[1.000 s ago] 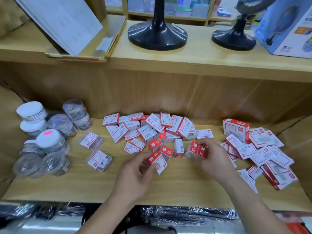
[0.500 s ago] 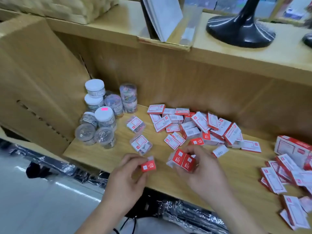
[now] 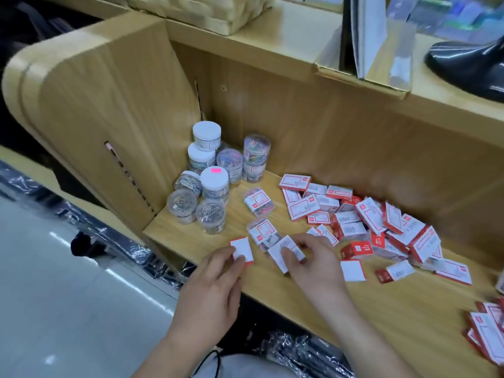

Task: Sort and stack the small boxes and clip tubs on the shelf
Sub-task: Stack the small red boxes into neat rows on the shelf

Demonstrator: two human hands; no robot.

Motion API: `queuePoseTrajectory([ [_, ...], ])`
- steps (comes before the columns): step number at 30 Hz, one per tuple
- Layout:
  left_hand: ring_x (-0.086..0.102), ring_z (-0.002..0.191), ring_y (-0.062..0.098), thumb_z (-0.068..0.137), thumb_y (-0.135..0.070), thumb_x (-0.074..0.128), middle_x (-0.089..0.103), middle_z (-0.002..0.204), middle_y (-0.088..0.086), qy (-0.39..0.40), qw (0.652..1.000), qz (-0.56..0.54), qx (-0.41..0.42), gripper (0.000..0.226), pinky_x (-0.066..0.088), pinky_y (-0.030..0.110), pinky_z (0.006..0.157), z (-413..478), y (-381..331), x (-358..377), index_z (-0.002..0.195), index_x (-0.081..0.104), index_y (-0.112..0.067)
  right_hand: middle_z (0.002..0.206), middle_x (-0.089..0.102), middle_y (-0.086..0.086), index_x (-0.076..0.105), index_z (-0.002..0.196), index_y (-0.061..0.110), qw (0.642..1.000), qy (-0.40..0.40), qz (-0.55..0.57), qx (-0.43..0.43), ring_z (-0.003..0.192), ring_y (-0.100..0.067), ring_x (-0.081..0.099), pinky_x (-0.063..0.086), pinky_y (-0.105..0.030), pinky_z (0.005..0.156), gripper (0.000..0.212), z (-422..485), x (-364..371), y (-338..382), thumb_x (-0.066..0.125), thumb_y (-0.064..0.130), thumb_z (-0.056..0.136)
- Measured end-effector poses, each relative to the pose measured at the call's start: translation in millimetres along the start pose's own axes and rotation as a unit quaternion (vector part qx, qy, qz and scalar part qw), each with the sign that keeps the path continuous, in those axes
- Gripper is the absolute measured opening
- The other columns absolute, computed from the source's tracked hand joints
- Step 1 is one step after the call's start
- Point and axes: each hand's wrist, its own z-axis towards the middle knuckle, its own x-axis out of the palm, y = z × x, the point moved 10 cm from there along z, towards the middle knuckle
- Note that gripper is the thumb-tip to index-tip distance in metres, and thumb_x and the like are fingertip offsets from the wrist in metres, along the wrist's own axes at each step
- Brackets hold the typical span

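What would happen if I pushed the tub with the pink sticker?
The tub is round, so tipped over it would probably roll. It seems to stand on a lower tub, so a push might topple it. Its hard-looking plastic wall likely won't squash.

A light wood-grain shelf (image 3: 409, 309) has a back panel (image 3: 327, 137) behind it and a rounded side panel (image 3: 103, 110) at its left. Above the shelf an upper board (image 3: 286, 31) carries a woven basket (image 3: 212, 9), a cardboard tray (image 3: 330, 50) and a glossy black base (image 3: 469, 66). Below the shelf, to the left, lies pale shiny floor (image 3: 68, 309).
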Motion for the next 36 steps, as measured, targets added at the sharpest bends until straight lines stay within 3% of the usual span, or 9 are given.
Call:
queuePoseTrajectory([
  [3,0.048,0.136,0.027,0.091,-0.023,0.065,0.045,0.153,0.007,0.047,0.998,0.037,-0.002,0.056,0.049,0.040,0.107,4,6,12,0.143,0.054,-0.009,0.096,0.068,0.012,0.070,0.097,0.032,1.000,0.008,0.022,0.007,0.087,-0.007,0.063,0.053,-0.035,0.081,0.012,3,9,-2,0.071,0.034,0.086],
  [9,0.042,0.142,0.023,0.088,-0.012,0.069,0.040,0.158,0.006,0.029,0.999,-0.019,-0.024,0.063,0.044,0.040,0.112,10,6,3,0.147,0.048,-0.008,0.114,0.066,0.019,0.063,0.117,0.037,0.992,0.045,0.115,0.032,0.098,-0.014,0.071,0.059,-0.046,0.086,0.054,4,23,-5,0.065,0.066,0.072],
  [12,0.050,0.130,0.019,0.087,-0.008,0.067,0.053,0.143,0.003,-0.037,0.996,-0.075,0.019,0.048,0.044,0.032,0.107,18,-30,-16,0.134,0.062,-0.013,0.099,0.073,0.016,0.071,0.100,0.030,0.991,0.000,0.132,0.016,0.084,-0.012,0.072,0.059,-0.042,0.081,0.023,-9,-20,-7,0.072,0.045,0.082],
  [14,0.056,0.121,0.020,0.089,-0.013,0.067,0.059,0.131,0.000,-0.018,0.992,-0.101,0.079,0.029,0.046,0.032,0.101,25,-65,-6,0.118,0.070,-0.016,0.084,0.074,0.013,0.073,0.090,0.025,0.991,-0.035,0.128,-0.008,0.070,-0.008,0.068,0.055,-0.027,0.069,0.005,-22,-54,-13,0.074,0.022,0.088],
  [17,0.053,0.119,0.019,0.090,-0.027,0.063,0.055,0.134,-0.003,0.062,0.986,-0.086,0.131,0.023,0.049,0.034,0.096,41,-109,33,0.111,0.068,-0.020,0.084,0.073,0.011,0.074,0.089,0.027,0.989,-0.110,0.085,-0.043,0.071,-0.011,0.066,0.053,-0.025,0.066,0.013,-36,-104,-27,0.074,0.014,0.087],
  [21,0.027,0.147,0.020,0.087,-0.047,0.057,0.031,0.159,-0.001,0.163,0.980,-0.036,0.112,0.063,0.037,0.038,0.116,67,-143,87,0.145,0.042,-0.030,0.096,0.068,0.014,0.069,0.104,0.030,0.977,-0.202,0.011,-0.064,0.092,-0.009,0.065,0.050,-0.026,0.081,0.020,-49,-147,-59,0.074,0.019,0.088],
  [27,0.049,0.123,0.010,0.089,-0.035,0.060,0.048,0.136,-0.015,0.103,0.978,-0.118,0.136,0.043,0.034,0.012,0.096,76,-166,88,0.132,0.060,-0.030,0.106,0.059,0.012,0.067,0.118,0.024,0.975,-0.205,-0.045,-0.078,0.102,-0.012,0.064,0.049,-0.029,0.088,0.033,-58,-164,-94,0.075,0.019,0.087],
  [33,0.058,0.106,0.019,0.087,-0.027,0.063,0.055,0.116,-0.005,0.062,0.979,-0.145,0.126,0.033,0.055,0.038,0.085,113,-179,94,0.119,0.068,-0.020,0.112,0.055,0.008,0.064,0.126,0.020,0.965,-0.246,-0.070,-0.066,0.104,-0.001,0.055,0.039,-0.012,0.088,0.045,-34,-207,-93,0.078,0.025,0.084],
  [36,0.053,0.119,0.027,0.084,-0.034,0.063,0.054,0.134,0.005,0.050,0.982,-0.088,0.159,0.049,0.051,0.042,0.098,142,-204,88,0.131,0.062,-0.019,0.131,0.050,0.002,0.060,0.134,0.023,0.982,-0.172,-0.075,-0.039,0.122,-0.003,0.047,0.031,-0.010,0.097,0.059,2,-212,-101,0.081,0.027,0.080],
])
